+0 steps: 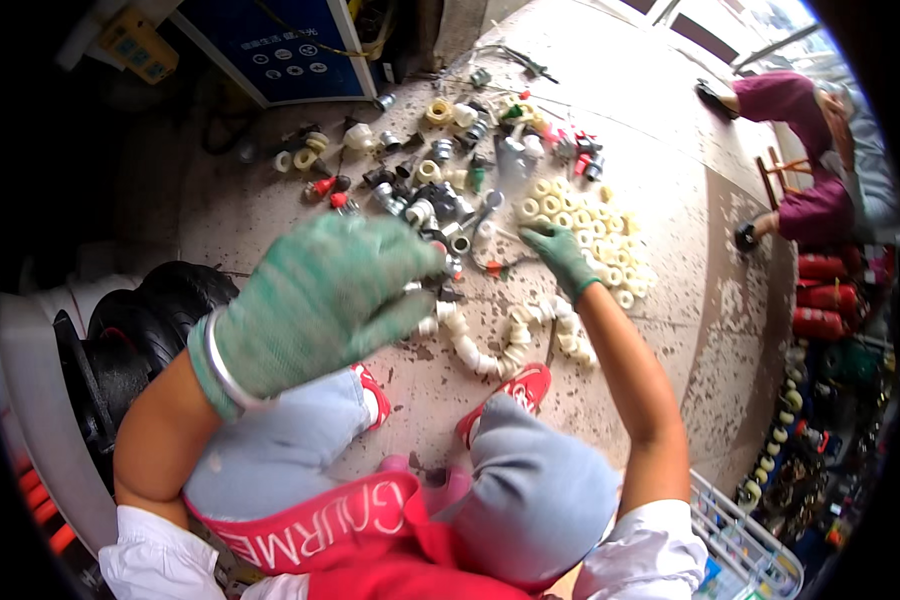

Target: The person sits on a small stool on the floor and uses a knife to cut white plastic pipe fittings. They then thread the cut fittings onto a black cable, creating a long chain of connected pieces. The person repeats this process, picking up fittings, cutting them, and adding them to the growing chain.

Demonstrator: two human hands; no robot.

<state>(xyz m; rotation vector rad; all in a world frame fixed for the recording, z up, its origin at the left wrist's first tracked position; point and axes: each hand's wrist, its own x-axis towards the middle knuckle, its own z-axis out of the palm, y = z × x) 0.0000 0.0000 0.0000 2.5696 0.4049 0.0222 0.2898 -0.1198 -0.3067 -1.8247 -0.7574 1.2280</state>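
I squat over a concrete floor with green knit gloves on both hands. My left hand is raised close to the camera, fingers curled, with a small dark and white fitting showing at its fingertips. Below it a curved row of white plastic fittings lies on the floor. My right hand reaches forward, its fingertips at the near edge of a heap of cream ring-shaped fittings. The glove hides whether it grips one.
Metal valves, couplings and red-handled parts lie scattered further out. A blue panel stands at the back left and black tyres at my left. Another person in purple crouches at the far right near red cylinders. A white wire basket sits at the lower right.
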